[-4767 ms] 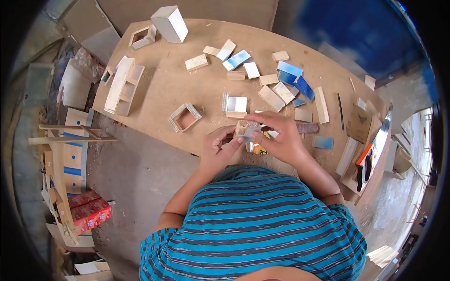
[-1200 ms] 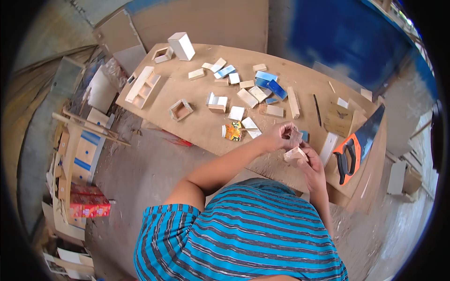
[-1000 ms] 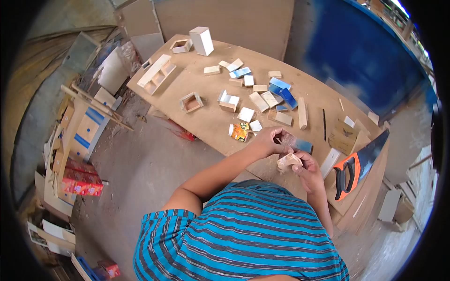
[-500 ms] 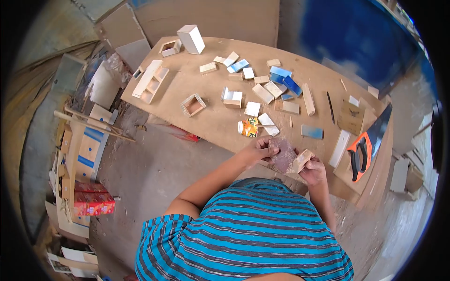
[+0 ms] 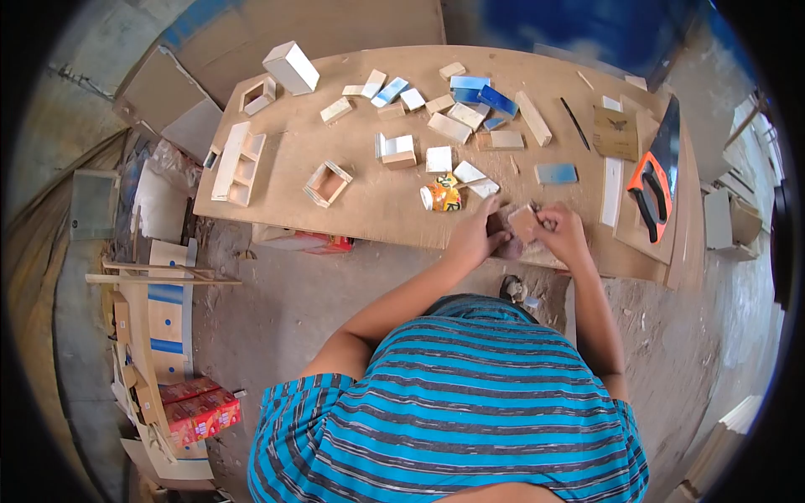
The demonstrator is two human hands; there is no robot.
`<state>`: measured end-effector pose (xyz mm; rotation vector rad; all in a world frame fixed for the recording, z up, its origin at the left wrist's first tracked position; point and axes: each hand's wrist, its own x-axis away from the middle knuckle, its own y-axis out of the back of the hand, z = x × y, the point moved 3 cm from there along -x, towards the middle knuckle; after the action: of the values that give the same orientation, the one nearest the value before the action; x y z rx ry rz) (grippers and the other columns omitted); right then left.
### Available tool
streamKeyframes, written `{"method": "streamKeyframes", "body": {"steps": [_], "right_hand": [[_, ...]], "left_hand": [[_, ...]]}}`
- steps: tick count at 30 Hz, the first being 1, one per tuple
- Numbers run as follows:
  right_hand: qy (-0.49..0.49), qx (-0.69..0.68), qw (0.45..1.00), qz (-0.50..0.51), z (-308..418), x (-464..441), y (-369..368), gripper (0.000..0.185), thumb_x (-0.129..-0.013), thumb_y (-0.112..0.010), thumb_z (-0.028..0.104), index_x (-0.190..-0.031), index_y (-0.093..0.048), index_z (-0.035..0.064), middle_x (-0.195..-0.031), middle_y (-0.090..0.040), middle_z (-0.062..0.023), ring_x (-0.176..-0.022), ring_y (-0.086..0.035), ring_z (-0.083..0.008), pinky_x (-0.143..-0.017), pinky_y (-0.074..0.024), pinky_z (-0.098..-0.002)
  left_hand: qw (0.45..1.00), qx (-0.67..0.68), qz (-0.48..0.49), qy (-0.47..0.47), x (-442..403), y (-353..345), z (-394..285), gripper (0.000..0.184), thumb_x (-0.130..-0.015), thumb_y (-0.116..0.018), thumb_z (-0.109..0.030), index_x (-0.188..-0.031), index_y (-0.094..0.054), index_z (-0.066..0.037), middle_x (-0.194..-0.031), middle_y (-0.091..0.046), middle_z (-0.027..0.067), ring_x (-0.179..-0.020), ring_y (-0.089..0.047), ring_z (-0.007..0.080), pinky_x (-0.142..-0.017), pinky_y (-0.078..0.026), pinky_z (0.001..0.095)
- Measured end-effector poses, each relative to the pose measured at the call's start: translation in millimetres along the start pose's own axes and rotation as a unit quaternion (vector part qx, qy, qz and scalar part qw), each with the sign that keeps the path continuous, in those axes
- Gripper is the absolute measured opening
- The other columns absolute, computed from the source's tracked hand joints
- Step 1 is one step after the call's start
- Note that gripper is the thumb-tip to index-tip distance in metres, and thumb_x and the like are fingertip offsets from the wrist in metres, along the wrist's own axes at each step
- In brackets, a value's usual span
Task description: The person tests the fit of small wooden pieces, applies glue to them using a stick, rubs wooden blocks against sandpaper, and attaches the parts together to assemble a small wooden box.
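Note:
At the near edge of the table, my left hand (image 5: 475,233) grips a worn, brownish-purple sheet of sandpaper (image 5: 506,250), mostly hidden behind the fingers and the block. My right hand (image 5: 564,234) is closed on a small wooden block (image 5: 523,224), pinched at its right side. The block lies against the sandpaper, one flat face toward me. Just beyond my left hand stands a yellow-orange printed can or packet (image 5: 441,194), and white-faced wood pieces (image 5: 475,178) lie beside it.
Several wood offcuts, some painted blue, are spread over the table (image 5: 293,201). An orange-handled handsaw (image 5: 651,197) rests at the right, near a dark pencil-like stick (image 5: 575,122). Small wooden boxes (image 5: 329,184) stand on the left. A red carton (image 5: 201,417) sits on the floor.
Both hands have moved up in the view, closer to the table edge. The block has come over the sandpaper and turned its flat face toward me. The camera view has shifted.

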<state>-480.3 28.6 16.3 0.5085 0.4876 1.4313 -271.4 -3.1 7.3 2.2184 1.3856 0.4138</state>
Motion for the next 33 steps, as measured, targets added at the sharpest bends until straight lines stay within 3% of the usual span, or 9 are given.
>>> {"method": "streamKeyframes", "body": {"steps": [2,5,8,11,18,21,24,27,33], "right_hand": [[0.017,0.117,0.992,-0.033,7.6,-9.9,-3.3,0.026,-0.069,-0.076,0.021,-0.086,-0.072,0.0024,-0.095,-0.066,-0.0154,-0.085,-0.065,-0.0312,-0.075,-0.0511,-0.0403],[-0.005,0.18,0.983,-0.036,25.8,-12.5,-3.9,0.026,-0.072,-0.073,0.023,-0.088,-0.072,0.0027,-0.098,-0.066,-0.018,-0.091,-0.064,-0.0381,-0.08,-0.0509,-0.0463],[0.132,0.315,0.932,-0.125,54.0,-2.3,-8.5,0.024,-0.077,-0.069,0.019,-0.095,-0.07,0.0031,-0.098,-0.066,-0.0201,-0.093,-0.064,-0.0393,-0.08,-0.0517,-0.0465],[0.004,0.282,0.959,-0.012,46.0,-3.5,-10.8,0.024,-0.082,-0.063,0.017,-0.102,-0.065,0.0035,-0.104,-0.065,-0.022,-0.094,-0.064,-0.04,-0.079,-0.0526,-0.0469],[0.032,0.339,0.937,0.078,70.4,6.3,1.1,0.022,-0.086,-0.06,0.016,-0.105,-0.06,0.0046,-0.101,-0.062,-0.0195,-0.094,-0.064,-0.0392,-0.078,-0.0529,-0.0483],[0.078,0.268,0.96,-0.002,59.0,-1.6,-20.3,0.023,-0.088,-0.058,0.017,-0.108,-0.057,0.0053,-0.104,-0.061,-0.0194,-0.097,-0.063,-0.0388,-0.078,-0.0534,-0.0481],[-0.002,0.316,0.948,-0.046,53.2,-2.9,-40.5,0.024,-0.089,-0.057,0.016,-0.11,-0.054,0.0049,-0.104,-0.061,-0.0196,-0.1,-0.063,-0.0381,-0.078,-0.0537,-0.0476],[-0.01,0.376,0.927,-0.003,67.8,0.3,-43.7,0.026,-0.089,-0.057,0.015,-0.112,-0.051,0.0042,-0.105,-0.062,-0.0197,-0.1,-0.063,-0.0375,-0.078,-0.0541,-0.0468],[0.057,0.394,0.916,0.047,70.7,18.8,-45.8,0.025,-0.084,-0.061,0.013,-0.104,-0.049,0.0037,-0.104,-0.062,-0.0191,-0.096,-0.065,-0.037,-0.075,-0.0554,-0.0467]], "left_hand": [[0.992,-0.117,-0.02,-0.039,-6.8,-1.8,-5.2,0.083,-0.08,-0.078,-0.023,-0.148,-0.032,-0.013,-0.071,-0.064,0.0143,-0.061,-0.064,0.0326,-0.058,-0.05,0.0448],[0.98,-0.191,0.045,-0.009,-10.1,11.0,-24.2,0.084,-0.079,-0.077,-0.024,-0.15,-0.032,-0.015,-0.093,-0.067,0.0191,-0.089,-0.065,0.0359,-0.074,-0.051,0.0492],[0.931,-0.281,-0.122,-0.199,-2.5,12.3,-20.3,0.076,-0.082,-0.073,-0.024,-0.148,-0.038,-0.014,-0.128,-0.058,0.0205,-0.125,-0.052,0.0338,-0.094,-0.045,0.0501],[0.945,-0.239,-0.05,-0.216,-6.1,-7.3,0.8,0.064,-0.087,-0.066,-0.028,-0.145,-0.044,-0.011,-0.151,-0.039,0.0145,-0.143,-0.03,0.0322,-0.109,-0.031,0.0519],[0.924,-0.306,-0.035,-0.227,-6.1,-10.6,5.0,0.066,-0.088,-0.06,-0.043,-0.143,-0.047,-0.008,-0.153,-0.038,0.0115,-0.145,-0.028,0.0313,-0.112,-0.025,0.0566],[0.939,-0.262,-0.011,-0.222,0.6,-2.1,-3.6,0.077,-0.084,-0.063,-0.048,-0.146,-0.042,-0.007,-0.155,-0.035,0.0121,-0.146,-0.025,0.031,-0.113,-0.022,0.0582],[0.937,-0.286,0.003,-0.199,-2.8,-6.3,2.2,0.095,-0.08,-0.06,-0.061,-0.15,-0.032,-0.003,-0.158,-0.03,0.0128,-0.149,-0.02,0.0319,-0.115,-0.017,0.0589],[0.906,-0.362,-0.053,-0.215,-6.5,-16.8,14.5,0.098,-0.077,-0.061,-0.062,-0.15,-0.033,-0.003,-0.159,-0.029,0.0124,-0.149,-0.02,0.0321,-0.115,-0.016,0.0593],[0.933,-0.32,0.043,-0.161,-4.2,-7.6,0.4,0.098,-0.078,-0.061,-0.063,-0.15,-0.032,-0.002,-0.159,-0.027,0.0121,-0.15,-0.017,0.0282,-0.116,-0.011,0.0596]]}}
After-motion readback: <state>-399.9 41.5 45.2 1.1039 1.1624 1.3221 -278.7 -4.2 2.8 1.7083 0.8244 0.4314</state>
